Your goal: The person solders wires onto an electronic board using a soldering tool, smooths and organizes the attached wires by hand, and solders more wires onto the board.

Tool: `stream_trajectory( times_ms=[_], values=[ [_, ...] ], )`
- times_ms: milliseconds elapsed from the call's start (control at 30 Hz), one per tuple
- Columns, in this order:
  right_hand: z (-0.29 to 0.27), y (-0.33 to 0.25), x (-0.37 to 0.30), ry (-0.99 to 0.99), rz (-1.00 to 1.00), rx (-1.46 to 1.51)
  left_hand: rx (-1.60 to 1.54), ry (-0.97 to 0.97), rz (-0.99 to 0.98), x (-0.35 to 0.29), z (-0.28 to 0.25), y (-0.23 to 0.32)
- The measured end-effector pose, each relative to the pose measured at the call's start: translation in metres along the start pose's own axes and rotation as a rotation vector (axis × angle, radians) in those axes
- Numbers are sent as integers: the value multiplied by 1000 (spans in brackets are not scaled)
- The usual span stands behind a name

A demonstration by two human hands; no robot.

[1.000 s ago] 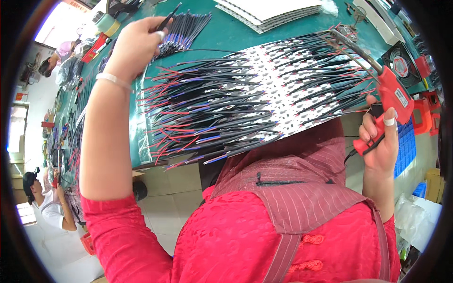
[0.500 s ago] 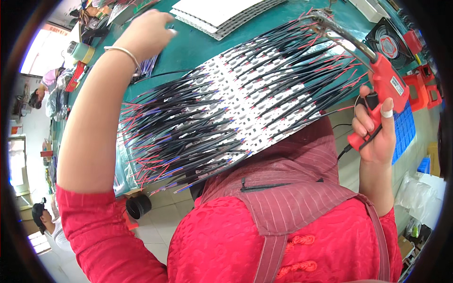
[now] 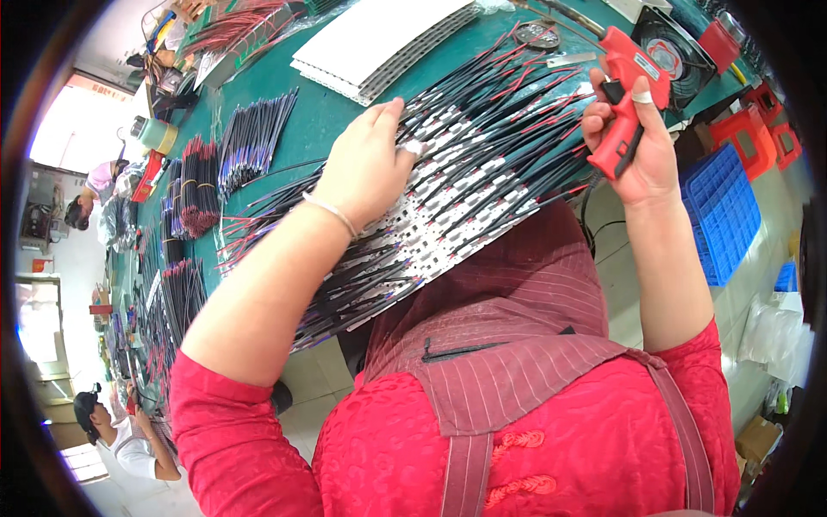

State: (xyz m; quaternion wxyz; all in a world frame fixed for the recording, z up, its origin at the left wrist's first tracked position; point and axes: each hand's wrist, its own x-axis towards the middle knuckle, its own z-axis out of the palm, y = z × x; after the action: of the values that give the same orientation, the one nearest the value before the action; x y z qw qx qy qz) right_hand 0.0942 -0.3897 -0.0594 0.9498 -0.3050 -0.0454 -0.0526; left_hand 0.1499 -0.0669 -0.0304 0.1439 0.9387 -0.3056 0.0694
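Foremost, wired white boards [image 3: 417, 226] line the table's [image 3: 315, 114] near edge; left hand [image 3: 366, 168] over them, fingers bunched, grasp indiscernible; right hand [image 3: 652, 168] curled round a red soldering gun [image 3: 636, 69]; toward far edge, box [image 3: 208, 71] bearing red wires [image 3: 233, 30].

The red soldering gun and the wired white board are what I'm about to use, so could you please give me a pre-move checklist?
1. Red soldering gun gripped in right hand: ok.
2. White board supported by the table: ok, though its near edge overhangs.
3. Left hand gripping a wire: cannot tell.
4. Black wires lying tidily: not ok, many cross.
5. Black fan running: cannot tell.
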Motion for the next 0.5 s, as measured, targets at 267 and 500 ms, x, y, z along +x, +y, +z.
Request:
stream_trajectory(
  times_ms=[267,500],
  values=[
    [5,6,1,-37,8,-41,49,91,28,-35,4,-22],
    [6,14,23,-67,39,-35,-2,105,-46,-47,-19,-25]
  ],
)
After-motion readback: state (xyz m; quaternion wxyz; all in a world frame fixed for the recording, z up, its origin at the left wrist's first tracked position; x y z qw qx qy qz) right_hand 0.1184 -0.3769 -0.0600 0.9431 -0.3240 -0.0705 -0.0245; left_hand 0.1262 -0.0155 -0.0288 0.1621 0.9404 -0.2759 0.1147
